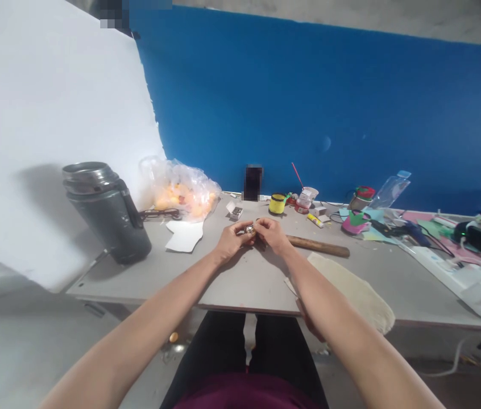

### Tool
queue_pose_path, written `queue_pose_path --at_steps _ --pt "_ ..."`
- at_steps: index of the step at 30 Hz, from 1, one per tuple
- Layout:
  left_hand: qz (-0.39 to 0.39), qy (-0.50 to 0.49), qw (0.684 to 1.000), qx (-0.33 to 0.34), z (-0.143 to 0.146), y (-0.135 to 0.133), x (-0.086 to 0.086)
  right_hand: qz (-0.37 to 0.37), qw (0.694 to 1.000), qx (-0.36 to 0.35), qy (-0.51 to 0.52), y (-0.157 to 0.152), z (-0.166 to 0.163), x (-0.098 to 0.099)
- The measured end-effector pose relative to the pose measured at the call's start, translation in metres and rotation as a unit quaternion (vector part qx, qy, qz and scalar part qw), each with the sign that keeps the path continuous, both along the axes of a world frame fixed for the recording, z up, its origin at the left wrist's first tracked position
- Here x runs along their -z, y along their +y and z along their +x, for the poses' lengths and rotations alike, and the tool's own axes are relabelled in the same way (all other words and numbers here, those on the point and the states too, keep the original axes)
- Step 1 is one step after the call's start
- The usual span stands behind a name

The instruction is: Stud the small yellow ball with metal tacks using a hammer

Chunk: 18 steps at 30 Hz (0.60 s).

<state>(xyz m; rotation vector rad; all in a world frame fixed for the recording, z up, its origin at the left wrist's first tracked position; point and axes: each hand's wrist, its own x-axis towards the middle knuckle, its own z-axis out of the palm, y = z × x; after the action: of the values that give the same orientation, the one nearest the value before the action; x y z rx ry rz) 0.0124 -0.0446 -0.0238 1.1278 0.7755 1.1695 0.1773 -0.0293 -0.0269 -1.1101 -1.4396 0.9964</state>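
Above the middle of the grey table (244, 284), my left hand (231, 240) pinches a small, shiny, rounded metal piece (249, 229). The fingers of my right hand (273, 233) are closed together at the right side of that same piece. Its exact kind is too small to make out. Below and behind my right hand lies what looks like a hammer, its wooden handle (321, 246) pointing right and its head mostly hidden by the hand. Just beyond my hands stands a little open white box (236, 212) with small dark metallic pieces in it.
A dark flask (110, 221) without a lid stands left, near glasses (159, 214), white paper (185, 236) and a clear bag of orange items (185, 196). Beige cloth (351, 292) overlaps the front edge. A yellow pot (277, 204), glue stick (315, 220) and white power strip (449, 278) are on the right.
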Motion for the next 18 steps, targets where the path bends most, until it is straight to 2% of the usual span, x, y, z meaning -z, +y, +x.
queue_pose_path --at_steps 5,7,10,15,18 --pt "-0.028 -0.025 0.999 0.014 -0.0005 0.0007 -0.0023 0.007 1.000 -0.013 -0.014 -0.0013 0.0024 0.0008" --pt "-0.025 -0.026 0.999 0.014 -0.0011 0.0015 -0.0030 0.070 0.995 0.010 -0.073 -0.0028 0.0021 0.0001" --pt "-0.018 -0.016 1.000 0.009 -0.0016 0.0027 -0.0020 0.173 0.970 0.053 -0.160 -0.0042 0.0014 -0.0021" --pt "-0.012 -0.004 1.000 -0.007 -0.0018 0.0045 0.0022 0.221 0.952 0.052 -0.207 -0.0046 0.0030 -0.0048" --pt "-0.003 0.006 1.000 -0.008 -0.0027 0.0039 0.0023 0.258 0.928 0.044 -0.266 -0.0057 0.0036 -0.0040"
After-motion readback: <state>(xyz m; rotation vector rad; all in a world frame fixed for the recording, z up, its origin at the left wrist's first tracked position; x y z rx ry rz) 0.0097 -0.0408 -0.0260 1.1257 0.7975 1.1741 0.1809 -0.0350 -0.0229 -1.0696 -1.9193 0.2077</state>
